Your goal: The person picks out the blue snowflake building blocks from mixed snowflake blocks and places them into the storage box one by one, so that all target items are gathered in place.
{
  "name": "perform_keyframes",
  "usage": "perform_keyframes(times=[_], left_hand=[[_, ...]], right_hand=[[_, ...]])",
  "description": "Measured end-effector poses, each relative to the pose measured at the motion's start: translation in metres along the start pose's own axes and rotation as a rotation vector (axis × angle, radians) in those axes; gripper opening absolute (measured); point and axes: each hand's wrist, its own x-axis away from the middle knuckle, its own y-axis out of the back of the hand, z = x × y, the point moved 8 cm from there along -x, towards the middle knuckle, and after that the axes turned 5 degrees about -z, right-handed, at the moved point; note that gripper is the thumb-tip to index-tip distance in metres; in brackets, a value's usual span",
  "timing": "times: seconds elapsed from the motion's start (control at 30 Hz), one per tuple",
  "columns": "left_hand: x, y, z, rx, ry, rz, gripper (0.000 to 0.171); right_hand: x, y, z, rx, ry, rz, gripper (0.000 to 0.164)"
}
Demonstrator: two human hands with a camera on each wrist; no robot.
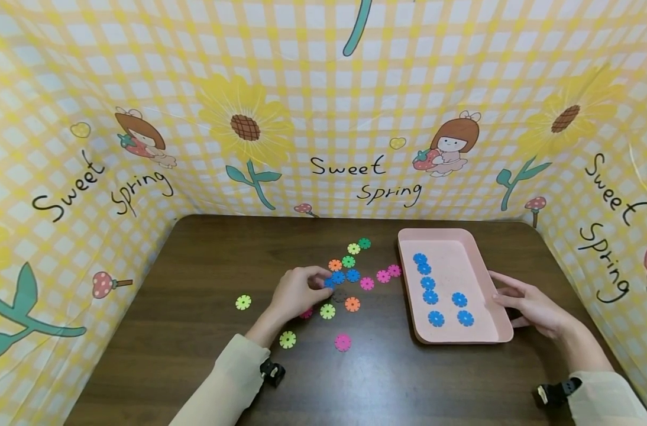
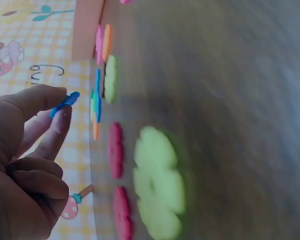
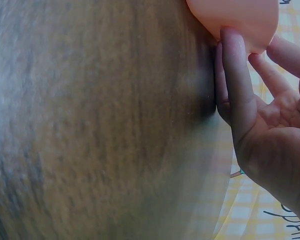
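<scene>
In the head view my left hand pinches a blue flower-shaped disc above the scattered pile. The left wrist view shows that blue disc edge-on between thumb and fingertips, off the table. Two more blue discs lie just beyond the fingers. My right hand holds the right side of a pink tray, with its fingers at the rim and under the edge. Several blue discs lie flat inside the tray. In the right wrist view the fingers touch the corner of the tray.
Around the left hand lie orange discs, pink discs, green discs and yellow-green discs. One pink disc is close to the tray's left wall. A checked cloth encloses the brown table at the back and sides.
</scene>
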Motion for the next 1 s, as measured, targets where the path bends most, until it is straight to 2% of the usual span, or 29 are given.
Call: perform_keyframes(times=[0.23,0.5,0.63,0.8,1.0], left_hand=[[-0.009,-0.011,-0.027,0.111,-0.079,-0.004,0.029],[-0.025,-0.044,-0.069,0.216,-0.123,0.049,0.027],[-0.033,-0.063,-0.093,0.215,-0.155,0.068,0.027],[-0.045,-0.089,-0.118,0.2,-0.161,0.11,0.031],[-0.056,-0.12,-0.137,0.135,-0.177,0.147,0.031]], right_hand=[[-0.001,0.001,0.0,-0.001,-0.003,0.0,0.078],[-0.001,0.0,-0.001,-0.009,-0.007,-0.005,0.078],[0.0,0.0,0.0,-0.017,-0.007,-0.007,0.077],[0.0,-0.001,0.0,-0.015,-0.007,-0.004,0.077],[0.0,-0.001,0.001,-0.018,-0.005,-0.001,0.077]])
